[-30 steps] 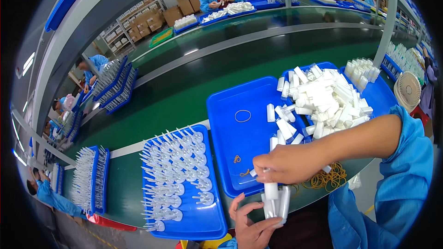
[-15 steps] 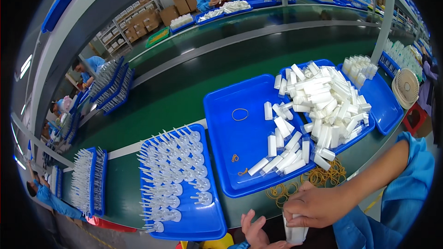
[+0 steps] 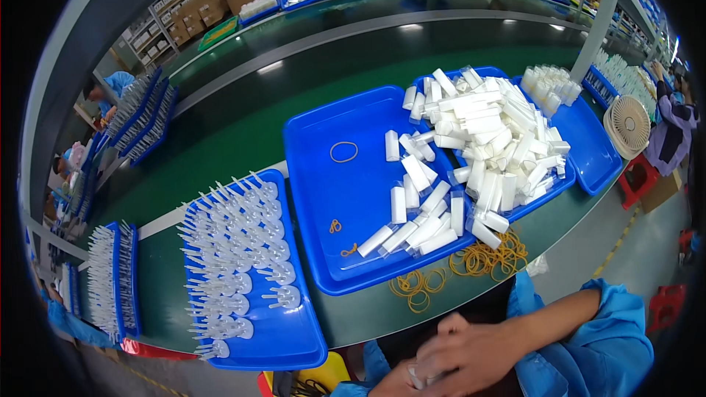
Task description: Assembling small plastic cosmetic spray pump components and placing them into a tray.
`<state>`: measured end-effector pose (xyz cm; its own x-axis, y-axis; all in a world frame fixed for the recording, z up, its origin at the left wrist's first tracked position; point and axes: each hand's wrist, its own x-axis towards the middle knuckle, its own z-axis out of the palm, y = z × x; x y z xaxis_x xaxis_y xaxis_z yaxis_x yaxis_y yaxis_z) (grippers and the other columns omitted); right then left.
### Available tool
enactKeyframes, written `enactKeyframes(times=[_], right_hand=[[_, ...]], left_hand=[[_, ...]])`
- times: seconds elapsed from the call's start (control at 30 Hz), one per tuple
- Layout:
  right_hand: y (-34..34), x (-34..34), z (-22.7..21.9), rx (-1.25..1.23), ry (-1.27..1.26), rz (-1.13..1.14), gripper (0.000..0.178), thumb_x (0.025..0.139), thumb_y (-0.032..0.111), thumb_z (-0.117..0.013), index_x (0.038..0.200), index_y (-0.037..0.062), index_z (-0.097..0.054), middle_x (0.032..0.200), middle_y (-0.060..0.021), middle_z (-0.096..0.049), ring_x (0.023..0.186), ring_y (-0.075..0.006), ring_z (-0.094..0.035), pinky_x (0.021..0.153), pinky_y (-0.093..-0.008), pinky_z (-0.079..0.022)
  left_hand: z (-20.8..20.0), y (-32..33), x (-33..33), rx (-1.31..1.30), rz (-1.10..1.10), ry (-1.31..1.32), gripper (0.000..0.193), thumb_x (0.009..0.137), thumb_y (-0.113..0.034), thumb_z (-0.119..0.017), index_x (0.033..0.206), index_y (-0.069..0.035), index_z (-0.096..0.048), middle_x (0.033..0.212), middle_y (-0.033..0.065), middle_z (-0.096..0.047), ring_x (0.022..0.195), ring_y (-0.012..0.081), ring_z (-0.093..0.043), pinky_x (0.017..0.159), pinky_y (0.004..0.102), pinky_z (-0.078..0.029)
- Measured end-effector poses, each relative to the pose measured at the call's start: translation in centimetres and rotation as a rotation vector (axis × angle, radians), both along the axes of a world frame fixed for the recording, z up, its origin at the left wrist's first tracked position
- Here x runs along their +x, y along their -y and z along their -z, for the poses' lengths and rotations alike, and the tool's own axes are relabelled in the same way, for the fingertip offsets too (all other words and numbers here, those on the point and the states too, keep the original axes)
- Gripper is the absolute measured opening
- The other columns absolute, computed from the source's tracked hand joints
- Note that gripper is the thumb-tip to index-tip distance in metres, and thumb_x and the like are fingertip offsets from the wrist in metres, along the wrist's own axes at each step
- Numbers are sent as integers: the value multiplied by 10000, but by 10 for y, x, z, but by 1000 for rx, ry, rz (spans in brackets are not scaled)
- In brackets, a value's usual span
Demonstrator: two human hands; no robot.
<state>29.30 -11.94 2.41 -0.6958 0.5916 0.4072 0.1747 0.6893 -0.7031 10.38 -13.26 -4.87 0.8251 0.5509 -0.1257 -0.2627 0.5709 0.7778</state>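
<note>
My right hand [image 3: 471, 353] is closed over my left hand [image 3: 393, 382] at the lower edge. Between them shows a sliver of a clear-and-white package [image 3: 418, 378]; the rest of it is hidden by the fingers. Just beyond lie loose yellowish rubber bands [image 3: 489, 257] on the table edge, with a smaller cluster of bands [image 3: 418, 287] to their left. Farther in stands a blue tray [image 3: 323, 125] with several white packages in clear wrap [image 3: 423, 231] at its right side, one pale band [image 3: 343, 151] and two small twisted bands.
Right of that tray, a second blue tray bears a high heap of white packages [image 3: 493, 132]. On the left, a blue tray [image 3: 287, 342] holds rows of clear stemmed pieces [image 3: 235, 250]. A round beige fan [image 3: 627, 125] stands far right. People work across the green belt [image 3: 243, 110].
My hands have come together, with the right now over the left, covering most of the package that showed earlier. The view has shifted, so the trays sit farther left and higher.
</note>
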Motion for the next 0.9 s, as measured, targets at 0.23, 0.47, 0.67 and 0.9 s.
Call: enactKeyframes(times=[0.23, 0.47, 0.67, 0.9], right_hand=[[-42, 1, 41, 238, 287, 615, 183, 720, 218, -705, 864, 136, -628, 820, 10, -499, 782, -173, -504, 682, -341, -325], [-48, -18, 55, 366, 445, 737, 178, 671, 187, -712, 786, 107, -602, 791, -10, -488, 805, -207, -466, 663, -360, -295], [-53, -14, 37, 328, 327, 754, 178, 650, 115, -699, 775, 105, -572, 815, -25, -509, 830, -217, -477, 675, -371, -276], [-62, -1, 12, 171, 197, 665, 170, 673, 77, -672, 802, 99, -563, 824, -31, -518, 842, -223, -481, 700, -369, -264]], left_hand=[[-9, -9, -3, -116, -216, 158, 253, 744, 43, -648, 880, -30, -447, 783, 94, -523, 684, 214, -562, 567, 298, -483], [-5, -8, -16, 68, -423, -81, 274, 719, 98, -627, 878, -31, -445, 767, 103, -523, 613, 174, -543, 497, 264, -464], [-15, -20, -8, 341, -654, -242, 253, 734, 92, -621, 869, -31, -447, 761, 124, -534, 624, 161, -546, 510, 256, -460], [-32, -59, 15, 547, -865, -409, 199, 720, 75, -629, 860, 8, -504, 1098, 221, -569, 701, 138, -610, 654, 236, -503]])
